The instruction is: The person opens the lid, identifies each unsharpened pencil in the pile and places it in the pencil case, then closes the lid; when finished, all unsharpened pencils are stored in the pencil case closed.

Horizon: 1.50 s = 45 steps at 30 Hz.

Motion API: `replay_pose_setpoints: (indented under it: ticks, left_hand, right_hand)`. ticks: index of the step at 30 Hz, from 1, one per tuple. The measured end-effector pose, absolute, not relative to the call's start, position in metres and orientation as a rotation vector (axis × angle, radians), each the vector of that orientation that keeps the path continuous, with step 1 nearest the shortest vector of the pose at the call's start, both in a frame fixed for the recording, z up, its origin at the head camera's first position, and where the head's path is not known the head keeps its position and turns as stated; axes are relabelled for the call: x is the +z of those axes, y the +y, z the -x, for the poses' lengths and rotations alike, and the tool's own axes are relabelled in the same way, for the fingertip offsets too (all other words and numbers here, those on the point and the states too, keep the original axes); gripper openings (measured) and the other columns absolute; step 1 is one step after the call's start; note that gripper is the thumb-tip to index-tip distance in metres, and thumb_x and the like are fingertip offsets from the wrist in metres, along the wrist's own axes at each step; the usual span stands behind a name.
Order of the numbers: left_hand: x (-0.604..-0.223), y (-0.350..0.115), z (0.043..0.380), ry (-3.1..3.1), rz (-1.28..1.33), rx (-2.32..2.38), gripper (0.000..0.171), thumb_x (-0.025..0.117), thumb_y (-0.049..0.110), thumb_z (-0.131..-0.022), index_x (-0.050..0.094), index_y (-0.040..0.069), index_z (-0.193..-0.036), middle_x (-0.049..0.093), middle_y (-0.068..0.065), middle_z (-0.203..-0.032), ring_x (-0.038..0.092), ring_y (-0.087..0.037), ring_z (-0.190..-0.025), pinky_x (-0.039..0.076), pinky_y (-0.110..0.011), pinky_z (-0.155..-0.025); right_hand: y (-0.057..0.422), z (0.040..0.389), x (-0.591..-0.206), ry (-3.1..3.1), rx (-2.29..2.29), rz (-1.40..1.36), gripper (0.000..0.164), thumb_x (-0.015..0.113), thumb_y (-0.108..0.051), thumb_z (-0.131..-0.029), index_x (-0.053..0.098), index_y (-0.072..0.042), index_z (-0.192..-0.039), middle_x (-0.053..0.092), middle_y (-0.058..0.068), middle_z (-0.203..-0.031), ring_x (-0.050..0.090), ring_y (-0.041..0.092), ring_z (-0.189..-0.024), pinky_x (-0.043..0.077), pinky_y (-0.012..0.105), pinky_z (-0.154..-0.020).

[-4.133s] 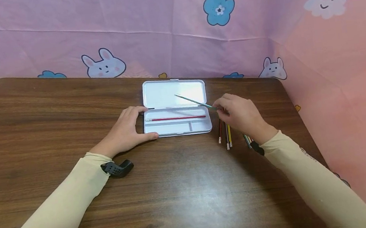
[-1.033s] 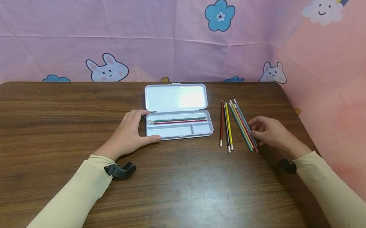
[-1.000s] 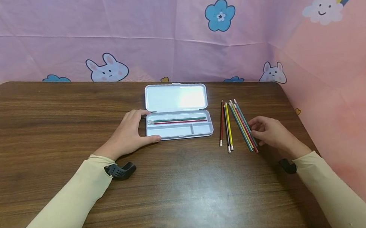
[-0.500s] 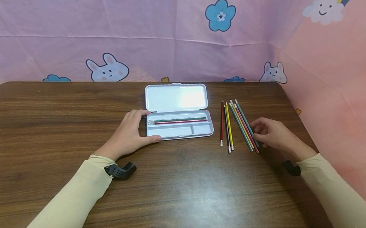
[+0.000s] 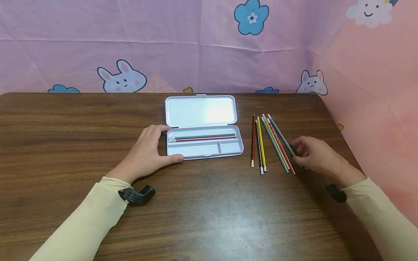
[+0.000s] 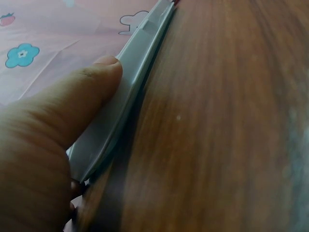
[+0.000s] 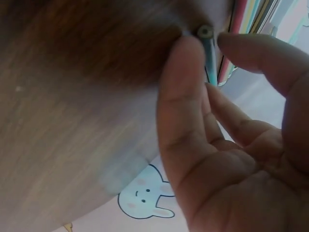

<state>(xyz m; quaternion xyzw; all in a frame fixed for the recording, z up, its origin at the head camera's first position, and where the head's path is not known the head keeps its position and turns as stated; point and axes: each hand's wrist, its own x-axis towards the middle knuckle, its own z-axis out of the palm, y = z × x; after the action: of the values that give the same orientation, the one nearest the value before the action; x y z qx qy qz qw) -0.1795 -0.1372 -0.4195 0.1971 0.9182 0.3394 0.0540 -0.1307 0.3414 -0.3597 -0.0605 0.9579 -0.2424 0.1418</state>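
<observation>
In the head view a white pencil case (image 5: 199,150) lies with its lid (image 5: 191,111) raised back. A green pencil (image 5: 206,136) and a red pencil (image 5: 206,139) lie in its rear compartment. My left hand (image 5: 143,154) holds the case's left end, thumb along the front wall, fingers at the back corner. My right hand (image 5: 314,155) pinches the near end of a blue-green pencil (image 5: 279,132) between thumb and fingers. The right wrist view shows that pencil's end (image 7: 205,32) between the fingertips. Its far end stays beside the other pencils.
Left of the held pencil lie a red pencil (image 5: 281,148), a yellow one and a teal one, close together. Further left are a dark red pencil (image 5: 253,142), a black one and a yellow pencil (image 5: 262,146). A patterned cloth (image 5: 167,32) hangs behind the wooden table (image 5: 204,225).
The green pencil, earlier in my right hand, now lies in the case. In the last second my right hand has swung another pencil's near end rightward, away from the group. My left hand stays put.
</observation>
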Motion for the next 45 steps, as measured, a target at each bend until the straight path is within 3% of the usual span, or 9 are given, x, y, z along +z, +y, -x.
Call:
replay_pose_setpoints:
  ticks: [6,14,35,45]
  left_hand:
    - [-0.419,-0.137,0.179,2.789,-0.592,1.021,0.100,0.078,0.066,-0.082,0.039,0.008,-0.154,0.040,-0.013,-0.155,0.034,-0.032,-0.145,0.032,-0.056,-0.118]
    - [-0.419,-0.137,0.179,2.780,-0.593,1.031,0.100,0.078,0.066,-0.082,0.039,0.008,-0.153,0.040,-0.014,-0.154,0.035,-0.033,-0.143,0.033,-0.057,-0.117]
    - [-0.418,-0.137,0.180,2.777,-0.601,1.034,0.099,0.078,0.065,-0.082,0.039,0.007,-0.153,0.041,-0.015,-0.154,0.035,-0.033,-0.144,0.032,-0.058,-0.117]
    - [-0.418,-0.137,0.180,2.782,-0.598,1.029,0.099,0.078,0.065,-0.083,0.039,0.007,-0.153,0.041,-0.015,-0.155,0.035,-0.033,-0.144,0.032,-0.057,-0.118]
  right_hand:
    - [0.337,0.131,-0.360,2.853,-0.581,0.290,0.039,0.074,-0.005,-0.090,0.061,0.009,-0.124,0.062,0.018,-0.098,0.060,0.028,-0.086,0.050,0.040,-0.074]
    - [0.334,0.132,-0.362,2.853,-0.588,0.239,0.034,0.069,0.000,-0.093,0.060,0.009,-0.124,0.065,0.020,-0.098,0.063,0.033,-0.090,0.053,0.044,-0.075]
    - [0.338,0.125,-0.365,2.944,-0.485,0.062,0.032,0.066,-0.006,-0.090,0.065,0.001,-0.121,0.069,0.011,-0.093,0.060,0.023,-0.076,0.045,0.034,-0.063]
    - [0.341,0.127,-0.363,3.109,-0.511,0.182,0.030,0.064,-0.002,-0.091,0.068,0.000,-0.120,0.068,0.014,-0.097,0.064,0.029,-0.086,0.050,0.043,-0.070]
